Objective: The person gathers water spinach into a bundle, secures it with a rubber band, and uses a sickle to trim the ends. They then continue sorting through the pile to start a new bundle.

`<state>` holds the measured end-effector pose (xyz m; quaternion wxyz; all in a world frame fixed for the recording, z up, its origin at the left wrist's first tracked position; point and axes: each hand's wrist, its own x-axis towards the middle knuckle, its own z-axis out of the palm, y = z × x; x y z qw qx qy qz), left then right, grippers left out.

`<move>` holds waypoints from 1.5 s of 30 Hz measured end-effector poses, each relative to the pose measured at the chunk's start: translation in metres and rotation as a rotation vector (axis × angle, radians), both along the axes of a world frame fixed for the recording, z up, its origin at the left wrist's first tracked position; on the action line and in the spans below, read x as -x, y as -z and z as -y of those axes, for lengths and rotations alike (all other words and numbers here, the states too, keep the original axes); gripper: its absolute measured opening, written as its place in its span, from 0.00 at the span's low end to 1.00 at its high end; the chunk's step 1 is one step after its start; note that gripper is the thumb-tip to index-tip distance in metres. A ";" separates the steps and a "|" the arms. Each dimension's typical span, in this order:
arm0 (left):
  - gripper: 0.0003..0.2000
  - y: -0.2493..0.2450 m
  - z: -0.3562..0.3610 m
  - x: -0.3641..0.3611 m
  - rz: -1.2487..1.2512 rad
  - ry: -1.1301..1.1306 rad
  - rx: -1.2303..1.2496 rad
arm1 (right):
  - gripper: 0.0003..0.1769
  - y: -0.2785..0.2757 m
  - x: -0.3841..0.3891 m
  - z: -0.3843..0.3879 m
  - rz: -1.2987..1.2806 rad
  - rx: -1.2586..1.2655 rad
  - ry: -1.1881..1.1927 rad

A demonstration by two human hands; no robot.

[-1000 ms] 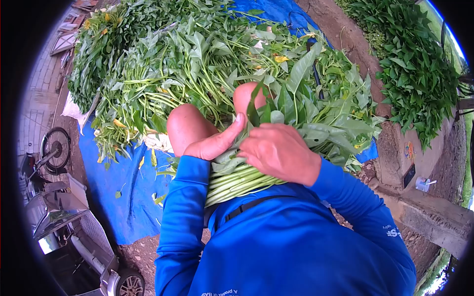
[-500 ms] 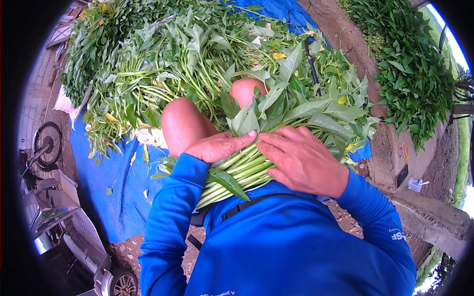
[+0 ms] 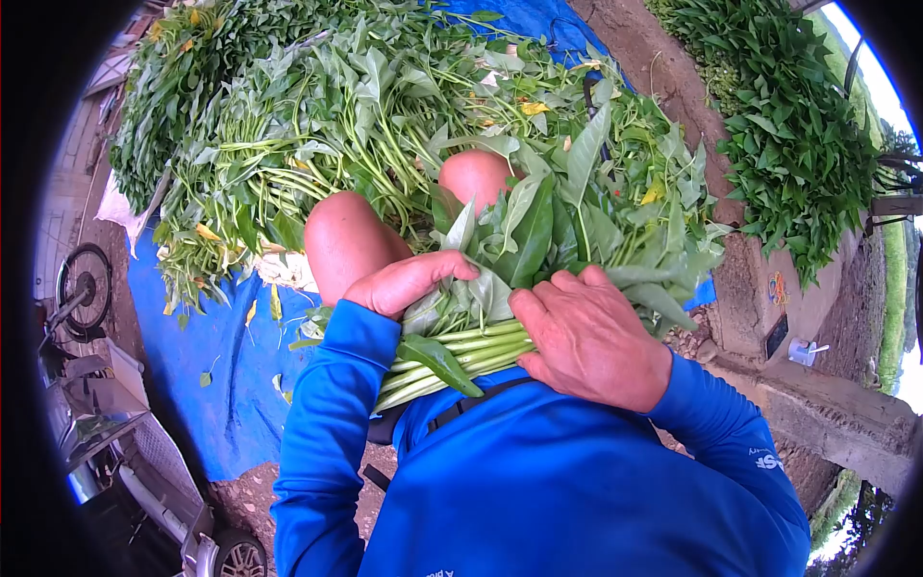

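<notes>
A bundle of long green stems (image 3: 457, 358) with broad leaves lies across my lap, its cut ends toward the lower left. My right hand (image 3: 596, 337) is wrapped over the leafy end of the bundle, fingers curled and pressed on it. On the other side my left hand (image 3: 409, 282) rests against the bundle, thumb stretched toward the right; its other fingers are hidden under the stems and leaves. Big leaves (image 3: 529, 226) stand up between the hands and my knees.
A large heap of leafy stems (image 3: 317, 125) lies beyond my knees on a blue tarp (image 3: 202, 385). More dark green bunches (image 3: 798, 144) are at the upper right. A bicycle wheel (image 3: 87, 288) stands at left, a white cup (image 3: 803, 352) at right.
My right hand has curled more tightly and sits slightly lower. My left thumb has moved away from the right fingers, and the leaves between the hands have shifted down over the stems.
</notes>
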<state>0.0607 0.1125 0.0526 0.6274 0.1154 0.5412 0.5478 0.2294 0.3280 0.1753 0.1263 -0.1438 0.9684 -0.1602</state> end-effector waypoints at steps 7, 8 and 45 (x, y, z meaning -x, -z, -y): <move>0.26 -0.013 -0.010 -0.008 -0.111 0.083 0.158 | 0.25 -0.007 0.002 -0.003 0.232 -0.037 -0.060; 0.28 -0.016 -0.012 -0.008 -0.169 0.114 0.155 | 0.23 -0.002 -0.005 -0.006 0.043 0.038 -0.051; 0.22 -0.079 0.024 0.028 -0.611 0.162 -0.073 | 0.21 0.001 -0.001 0.037 -0.163 0.185 0.004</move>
